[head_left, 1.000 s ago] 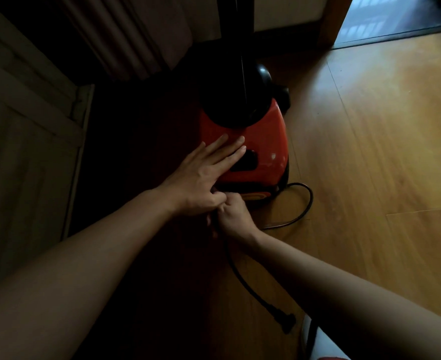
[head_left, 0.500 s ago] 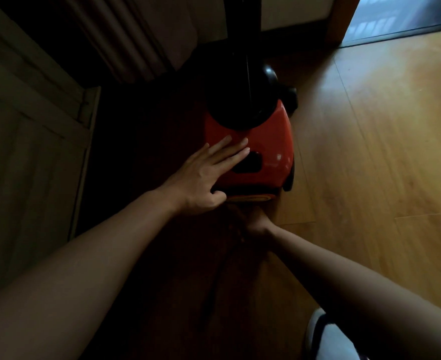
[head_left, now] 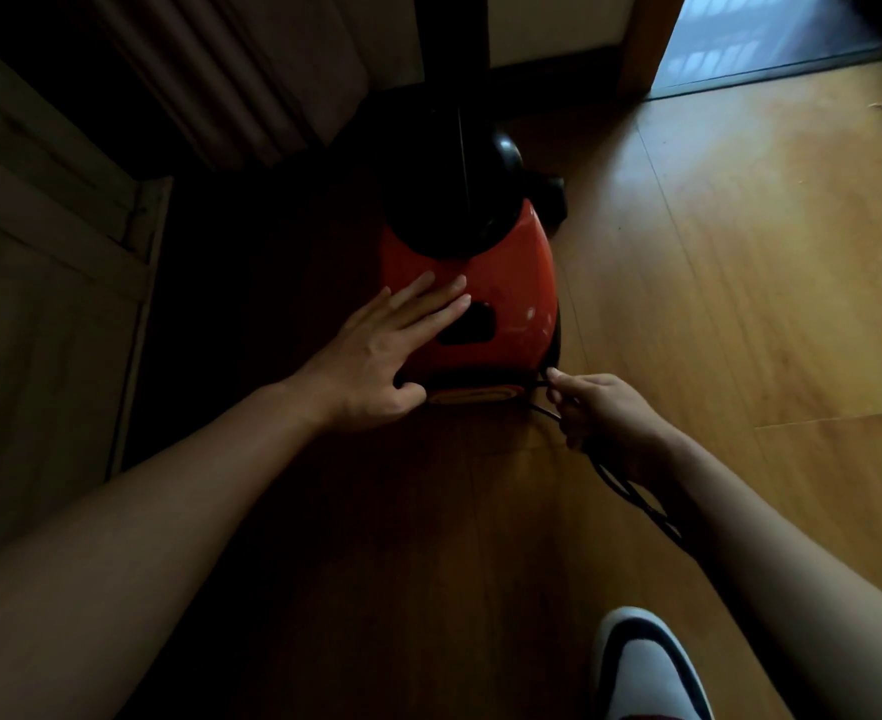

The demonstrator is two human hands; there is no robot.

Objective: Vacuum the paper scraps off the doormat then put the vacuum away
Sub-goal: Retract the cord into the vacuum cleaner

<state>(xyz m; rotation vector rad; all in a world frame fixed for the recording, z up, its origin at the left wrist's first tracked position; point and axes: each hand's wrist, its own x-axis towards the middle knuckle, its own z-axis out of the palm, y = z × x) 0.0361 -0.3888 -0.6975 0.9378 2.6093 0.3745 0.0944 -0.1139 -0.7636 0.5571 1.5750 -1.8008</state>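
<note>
A red canister vacuum [head_left: 511, 283] with a black dome top stands on the wooden floor in a dim corner. My left hand [head_left: 376, 356] lies flat on its red body, fingers spread, thumb by the rear edge. At the vacuum's rear right corner, my right hand [head_left: 605, 413] is closed around the black power cord [head_left: 631, 491]. The cord runs from the vacuum's back through that hand and on under my right forearm. No doormat or paper scraps are in sight.
A pale cabinet door [head_left: 39, 314] and a curtain [head_left: 231, 80] close in the left side. A dark upright pole [head_left: 452, 39] rises behind the vacuum. A doorway [head_left: 771, 39] opens at the top right. My white shoe [head_left: 646, 667] is at the bottom.
My right hand has shifted from under the vacuum's rear middle out to its right corner, with the cord in its grip. The cord loop on the floor is gone. My left hand stayed put.
</note>
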